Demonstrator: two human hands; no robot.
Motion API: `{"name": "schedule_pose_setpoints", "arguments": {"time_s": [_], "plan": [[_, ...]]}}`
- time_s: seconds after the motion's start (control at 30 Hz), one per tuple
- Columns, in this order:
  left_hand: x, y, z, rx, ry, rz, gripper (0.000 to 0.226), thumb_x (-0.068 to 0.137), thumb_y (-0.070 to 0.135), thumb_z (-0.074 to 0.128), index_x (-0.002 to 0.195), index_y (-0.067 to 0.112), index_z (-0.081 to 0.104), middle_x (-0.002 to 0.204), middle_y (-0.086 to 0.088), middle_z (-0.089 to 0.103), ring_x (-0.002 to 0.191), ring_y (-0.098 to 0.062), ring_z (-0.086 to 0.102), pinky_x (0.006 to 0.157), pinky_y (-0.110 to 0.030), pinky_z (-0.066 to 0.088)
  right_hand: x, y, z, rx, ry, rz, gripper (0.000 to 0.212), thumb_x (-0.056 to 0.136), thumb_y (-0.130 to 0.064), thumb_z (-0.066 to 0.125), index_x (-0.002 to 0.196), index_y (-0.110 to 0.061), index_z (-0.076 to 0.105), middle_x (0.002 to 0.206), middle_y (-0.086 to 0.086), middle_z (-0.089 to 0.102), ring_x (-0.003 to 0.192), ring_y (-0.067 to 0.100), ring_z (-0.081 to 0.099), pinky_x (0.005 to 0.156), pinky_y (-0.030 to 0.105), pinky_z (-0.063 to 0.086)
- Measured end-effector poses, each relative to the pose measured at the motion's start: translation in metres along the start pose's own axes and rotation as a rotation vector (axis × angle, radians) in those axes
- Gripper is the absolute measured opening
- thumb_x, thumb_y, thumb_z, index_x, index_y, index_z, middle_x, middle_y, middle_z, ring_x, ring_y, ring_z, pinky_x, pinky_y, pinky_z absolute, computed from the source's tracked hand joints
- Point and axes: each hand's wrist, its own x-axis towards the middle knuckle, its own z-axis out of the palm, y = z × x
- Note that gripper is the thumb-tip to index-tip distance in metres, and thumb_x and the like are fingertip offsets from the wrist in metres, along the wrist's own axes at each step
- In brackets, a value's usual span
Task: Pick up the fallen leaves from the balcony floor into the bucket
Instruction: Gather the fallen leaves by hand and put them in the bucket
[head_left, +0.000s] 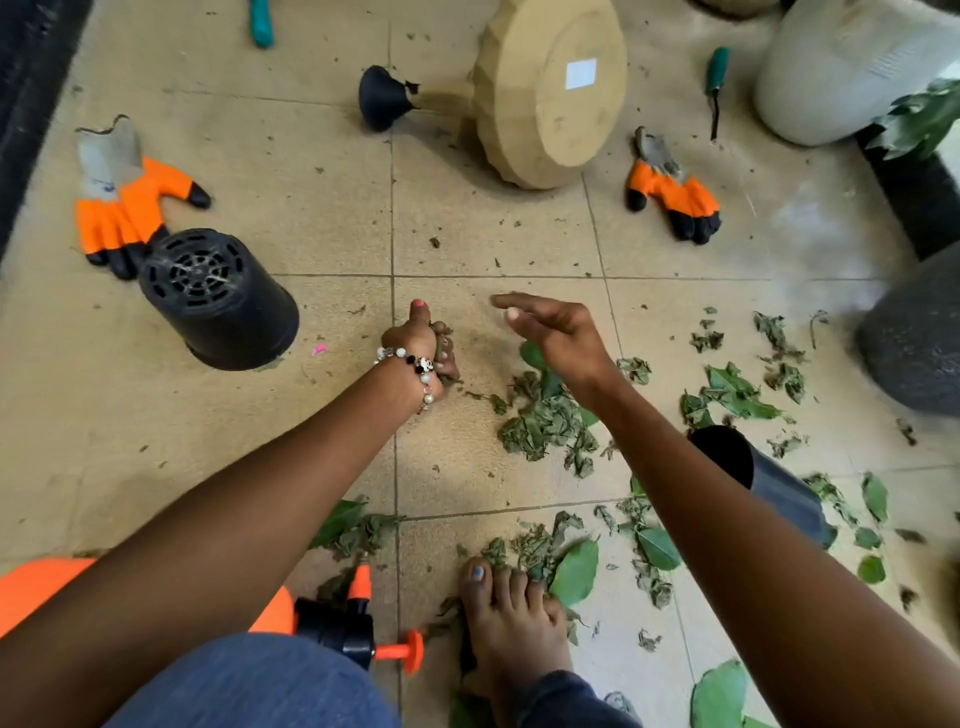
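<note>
Green and dried fallen leaves (540, 423) lie scattered over the tan tiled floor, mostly centre and right. My left hand (428, 345), with a bead bracelet at the wrist, is closed around a small bunch of dried leaves just left of the main pile. My right hand (550, 327) hovers above the pile with fingers spread and nothing in it. A small black pot (779, 488) lies on its side under my right forearm, its mouth facing the pile. No bucket is clearly identifiable.
An overturned black pot (218, 299) lies at left beside an orange glove (127, 200). A second orange glove (672, 195), a tipped beige planter (550, 91), a black funnel (384, 98), a white pot (841, 67) and an orange sprayer (358, 623) surround the spot. My bare foot (514, 618) rests on leaves.
</note>
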Motion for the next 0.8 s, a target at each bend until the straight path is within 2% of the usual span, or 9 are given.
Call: {"name": "schedule_pose_setpoints", "arguments": {"time_s": [0.07,0.13,0.2,0.27,0.37,0.5,0.63,0.73,0.8], "plan": [[-0.004,-0.002,0.003,0.061,-0.034,-0.007,0.053,0.099,0.054,0.040,0.065,0.014,0.045,0.036,0.005,0.034,0.024,-0.008,0.023,0.037,-0.007,0.020,0.006,0.020,-0.016,-0.419,0.178,0.088,0.035,0.092,-0.027,0.064,0.124,-0.014,0.062,0.125,0.012,0.063,0.109,0.028,0.063,0.094,0.042,0.053],[-0.007,-0.005,0.002,0.047,-0.021,-0.041,0.053,0.098,0.055,0.040,0.066,0.014,0.047,0.035,0.005,0.034,0.024,-0.008,0.021,0.037,-0.007,0.020,0.008,0.045,-0.023,-0.880,0.138,0.216,0.060,0.088,-0.045,0.064,0.139,-0.019,0.045,0.134,0.018,0.050,0.120,0.036,0.050,0.103,0.047,0.043],[-0.004,-0.008,0.001,0.076,-0.035,-0.080,0.053,0.097,0.057,0.040,0.068,0.014,0.051,0.035,0.005,0.033,0.024,-0.008,0.021,0.036,-0.007,0.021,0.006,0.061,-0.016,-0.949,0.015,0.276,0.079,0.085,-0.058,0.061,0.148,-0.028,0.024,0.150,0.017,0.028,0.135,0.047,0.027,0.112,0.058,0.027],[-0.004,-0.007,0.001,0.098,-0.041,-0.087,0.053,0.097,0.058,0.041,0.073,0.014,0.055,0.036,0.006,0.034,0.025,-0.008,0.021,0.035,-0.008,0.021,0.002,0.069,0.001,-0.984,-0.061,0.191,0.085,0.085,-0.063,0.057,0.151,-0.032,0.015,0.159,0.014,0.007,0.142,0.050,0.006,0.114,0.065,0.013],[-0.001,-0.007,0.003,0.118,-0.041,-0.082,0.057,0.097,0.058,0.039,0.074,0.010,0.059,0.038,0.005,0.036,0.025,-0.007,0.023,0.033,-0.010,0.021,-0.007,0.067,0.028,-1.129,-0.118,0.054,0.077,0.092,-0.051,0.054,0.154,-0.028,0.015,0.162,0.012,0.002,0.145,0.045,0.002,0.118,0.059,0.013],[-0.004,-0.008,0.005,0.162,-0.056,-0.063,0.059,0.098,0.056,0.038,0.072,0.008,0.059,0.036,0.006,0.039,0.026,-0.006,0.026,0.034,-0.011,0.021,-0.020,0.069,0.034,-1.075,-0.022,-0.198,0.037,0.099,-0.018,0.048,0.135,-0.013,0.055,0.148,0.012,0.041,0.134,0.034,0.035,0.105,0.041,0.042],[-0.009,-0.007,0.006,0.186,-0.041,-0.048,0.055,0.097,0.055,0.045,0.066,0.011,0.055,0.043,0.004,0.040,0.027,-0.006,0.029,0.035,-0.010,0.025,-0.012,0.066,0.014,-1.023,-0.033,-0.194,0.025,0.094,-0.010,0.055,0.116,-0.008,0.068,0.116,0.010,0.064,0.093,0.018,0.059,0.076,0.020,0.042],[-0.008,-0.007,0.006,0.178,-0.025,-0.062,0.053,0.095,0.055,0.048,0.065,0.012,0.051,0.045,0.002,0.040,0.028,-0.007,0.030,0.033,-0.010,0.026,-0.007,0.053,0.000,-0.655,0.136,-0.058,0.016,0.086,-0.007,0.068,0.100,-0.007,0.074,0.100,0.003,0.071,0.078,0.011,0.062,0.071,0.018,0.050],[-0.009,-0.009,0.007,0.213,-0.027,-0.066,0.055,0.095,0.056,0.047,0.064,0.011,0.050,0.044,0.001,0.044,0.031,-0.008,0.033,0.032,-0.010,0.024,-0.008,0.039,-0.005,-0.141,0.213,0.108,0.016,0.080,-0.001,0.072,0.096,0.001,0.072,0.097,0.004,0.072,0.077,0.014,0.069,0.068,0.019,0.055]]}}
